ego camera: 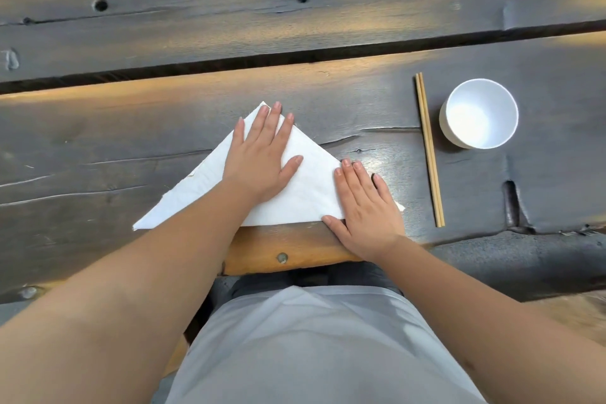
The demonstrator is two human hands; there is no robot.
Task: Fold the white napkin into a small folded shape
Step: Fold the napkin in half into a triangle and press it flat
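Note:
The white napkin [308,193] lies folded into a triangle on the dark wooden table [131,147], its long edge along the table's near edge and its tip pointing away from me. My left hand [262,157] rests flat on the triangle's upper middle, fingers spread toward the tip. My right hand [364,207] presses flat on the right corner, covering most of it; a small bit of napkin shows past my little finger. Neither hand grips anything.
A pair of wooden chopsticks [429,151] lies to the right of the napkin, pointing away from me. Just beyond them stands a white cup [478,115]. A dark gap between planks [295,59] crosses the table behind the napkin.

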